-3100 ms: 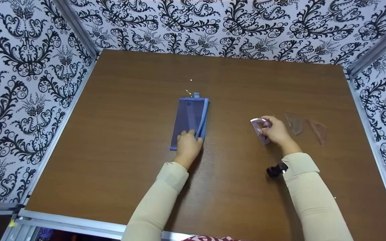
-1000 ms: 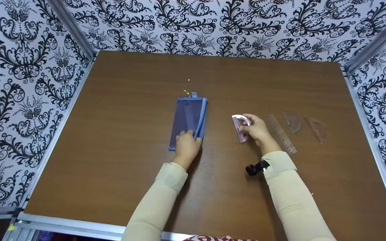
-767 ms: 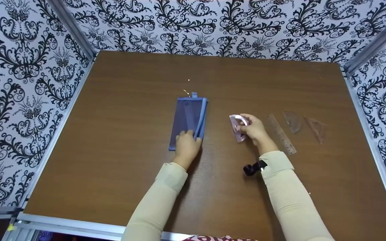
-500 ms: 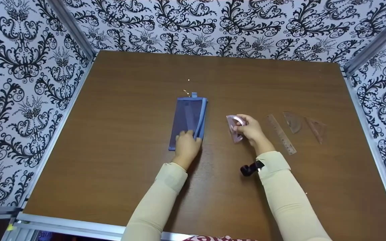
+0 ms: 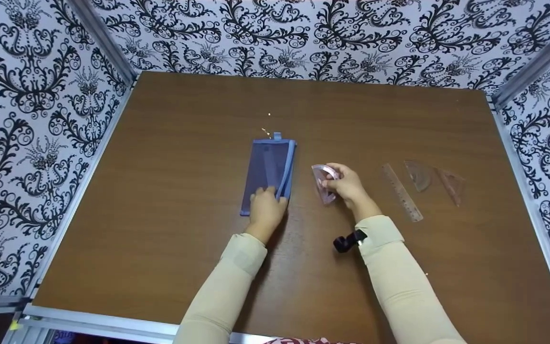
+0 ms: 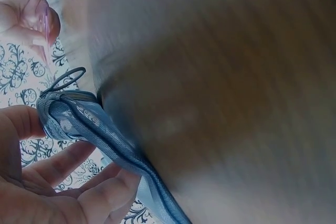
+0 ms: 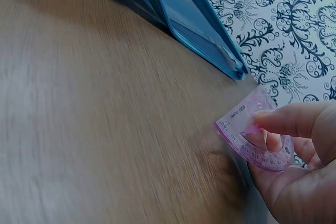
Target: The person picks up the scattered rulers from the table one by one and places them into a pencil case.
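Observation:
A blue mesh zip pouch (image 5: 261,167) lies flat on the wooden table, its open side on the right. My left hand (image 5: 266,210) holds it at the near end; in the left wrist view the thumb and fingers are on either side of the pouch's edge (image 6: 100,132). To the right of the pouch, my right hand (image 5: 349,187) pinches a pink see-through protractor (image 5: 319,181) between thumb and fingers. The right wrist view shows the scale printed along the protractor's curved edge (image 7: 233,121), just short of the pouch (image 7: 197,24).
Right of the right hand lie a clear ruler (image 5: 402,193), a clear set square (image 5: 417,175) with a rounded edge and a pinkish triangle (image 5: 450,186). Small gold bits (image 5: 266,132) lie beyond the pouch. Patterned walls (image 5: 275,38) enclose the table (image 5: 170,167).
My right hand has moved left toward the pouch, carrying the protractor. The ruler, hidden at first, now shows behind it. My left hand and the pouch have stayed in place.

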{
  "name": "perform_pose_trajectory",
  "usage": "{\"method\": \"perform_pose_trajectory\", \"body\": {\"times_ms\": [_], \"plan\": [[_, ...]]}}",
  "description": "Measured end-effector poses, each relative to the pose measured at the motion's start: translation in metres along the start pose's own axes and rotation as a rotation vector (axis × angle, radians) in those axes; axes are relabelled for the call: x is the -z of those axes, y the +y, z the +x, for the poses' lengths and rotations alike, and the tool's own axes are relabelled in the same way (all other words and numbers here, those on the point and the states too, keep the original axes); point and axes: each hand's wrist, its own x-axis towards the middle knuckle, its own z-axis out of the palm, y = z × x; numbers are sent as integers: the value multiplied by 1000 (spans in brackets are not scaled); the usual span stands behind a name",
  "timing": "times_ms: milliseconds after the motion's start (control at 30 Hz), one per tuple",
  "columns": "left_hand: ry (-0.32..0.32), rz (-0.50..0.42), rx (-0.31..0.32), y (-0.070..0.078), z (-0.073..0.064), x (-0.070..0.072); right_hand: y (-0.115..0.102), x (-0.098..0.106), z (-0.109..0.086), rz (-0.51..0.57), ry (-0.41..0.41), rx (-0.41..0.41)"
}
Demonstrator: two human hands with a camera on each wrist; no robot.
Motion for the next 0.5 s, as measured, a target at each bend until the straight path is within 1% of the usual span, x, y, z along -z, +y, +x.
{"method": "perform_pose_trajectory", "body": {"times_ms": [100,267,367,500], "plan": [[-3,2,1,0,0,0,1,-4,0,15,-10,4],[-18,1,10,0,-1,-1,2,-10,2,6,-6,9],[-17,-3,11,0,-1,-1,2,-14,3,-4,-7,12],[0,-5,10,0,-2,0,0,-19,4,9,-6,13]]}}
